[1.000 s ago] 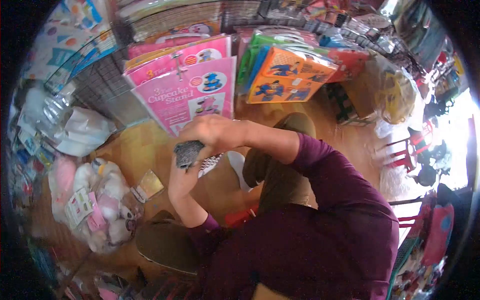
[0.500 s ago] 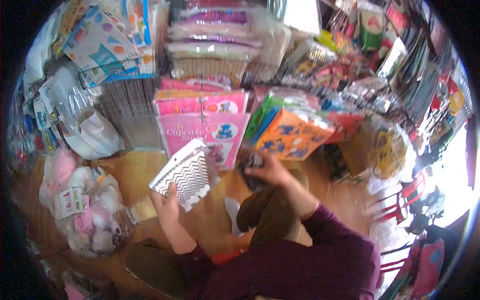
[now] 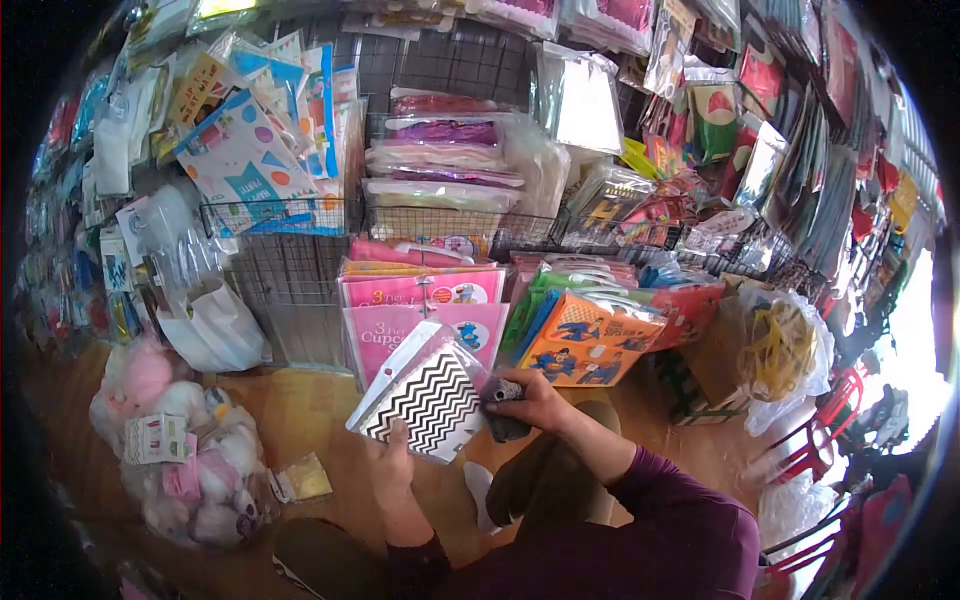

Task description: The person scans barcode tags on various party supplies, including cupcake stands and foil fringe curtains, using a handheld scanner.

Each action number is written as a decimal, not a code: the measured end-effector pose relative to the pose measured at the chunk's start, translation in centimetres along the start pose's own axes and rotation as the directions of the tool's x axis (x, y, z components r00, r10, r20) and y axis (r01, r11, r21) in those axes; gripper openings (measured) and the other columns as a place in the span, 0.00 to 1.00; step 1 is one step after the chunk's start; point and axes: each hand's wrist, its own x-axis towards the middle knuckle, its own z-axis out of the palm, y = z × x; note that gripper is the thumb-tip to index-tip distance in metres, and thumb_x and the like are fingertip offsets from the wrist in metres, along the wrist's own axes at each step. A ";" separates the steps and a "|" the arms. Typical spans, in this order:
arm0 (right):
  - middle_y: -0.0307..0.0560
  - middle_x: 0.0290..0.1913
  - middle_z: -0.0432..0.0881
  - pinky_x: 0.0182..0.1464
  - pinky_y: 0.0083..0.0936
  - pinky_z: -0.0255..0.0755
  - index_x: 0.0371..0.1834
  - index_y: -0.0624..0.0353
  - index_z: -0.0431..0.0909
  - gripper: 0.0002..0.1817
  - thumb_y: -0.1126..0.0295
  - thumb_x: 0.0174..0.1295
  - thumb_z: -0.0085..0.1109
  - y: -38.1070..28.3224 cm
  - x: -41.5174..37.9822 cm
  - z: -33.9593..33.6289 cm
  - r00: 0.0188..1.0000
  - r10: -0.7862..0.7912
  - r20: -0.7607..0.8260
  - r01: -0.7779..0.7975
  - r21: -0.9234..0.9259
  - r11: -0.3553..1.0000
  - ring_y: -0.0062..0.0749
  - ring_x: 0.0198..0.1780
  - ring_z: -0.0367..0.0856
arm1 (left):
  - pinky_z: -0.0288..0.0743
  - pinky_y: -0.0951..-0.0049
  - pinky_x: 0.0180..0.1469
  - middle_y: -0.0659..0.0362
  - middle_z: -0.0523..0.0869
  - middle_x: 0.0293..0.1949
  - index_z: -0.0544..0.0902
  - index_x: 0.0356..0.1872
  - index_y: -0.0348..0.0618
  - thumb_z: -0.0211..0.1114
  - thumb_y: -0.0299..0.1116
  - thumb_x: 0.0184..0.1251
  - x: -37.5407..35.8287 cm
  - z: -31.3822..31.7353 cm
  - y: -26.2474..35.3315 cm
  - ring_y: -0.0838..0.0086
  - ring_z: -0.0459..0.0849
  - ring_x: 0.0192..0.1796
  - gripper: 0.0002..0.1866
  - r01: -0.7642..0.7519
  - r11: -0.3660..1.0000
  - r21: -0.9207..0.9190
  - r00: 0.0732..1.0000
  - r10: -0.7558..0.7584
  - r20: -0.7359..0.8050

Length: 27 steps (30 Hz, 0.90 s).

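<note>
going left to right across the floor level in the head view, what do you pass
Bag of plush toys → white plastic bag → zigzag-patterned pack in the left hand → right hand on a grey cloth → orange packs → clear bag with yellow contents

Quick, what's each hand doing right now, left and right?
Left hand: closed on the lower edge of the chevron-patterned packet.
Right hand: closed around a dark grey cloth.

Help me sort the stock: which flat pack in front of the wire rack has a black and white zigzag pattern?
The zigzag pack in the left hand. The cupcake stand packs behind it are pink and the hero pack is orange.
</note>
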 end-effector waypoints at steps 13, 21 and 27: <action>0.36 0.30 0.77 0.36 0.17 0.70 0.35 0.63 0.75 0.13 0.79 0.44 0.64 -4.1 0.3 -4.5 0.905 -0.226 -0.361 0.207 -0.091 0.974 0.18 0.33 0.73 | 0.73 0.68 0.46 0.51 0.70 0.53 0.44 0.65 0.42 0.64 0.55 0.48 0.9 2.5 3.5 0.64 0.73 0.52 0.51 0.014 0.998 0.064 0.962 -0.031 0.270; 0.42 0.31 0.78 0.32 0.22 0.74 0.36 0.64 0.75 0.11 0.82 0.47 0.58 -10.0 2.7 -15.4 0.693 -0.305 -0.653 0.540 0.190 0.820 0.25 0.29 0.77 | 0.77 0.69 0.39 0.46 0.73 0.48 0.53 0.63 0.40 0.54 0.52 0.60 1.1 0.2 3.5 0.64 0.78 0.45 0.37 -0.055 0.996 0.074 0.987 0.043 0.157; 0.42 0.27 0.77 0.27 0.22 0.72 0.32 0.66 0.75 0.08 0.82 0.47 0.59 -11.7 6.4 -22.1 0.583 -0.337 -0.739 0.591 0.102 0.800 0.26 0.25 0.76 | 0.77 0.74 0.38 0.49 0.76 0.44 0.58 0.60 0.38 0.53 0.46 0.63 0.8 0.1 3.8 0.68 0.79 0.42 0.30 -0.061 0.991 0.117 0.994 0.050 0.098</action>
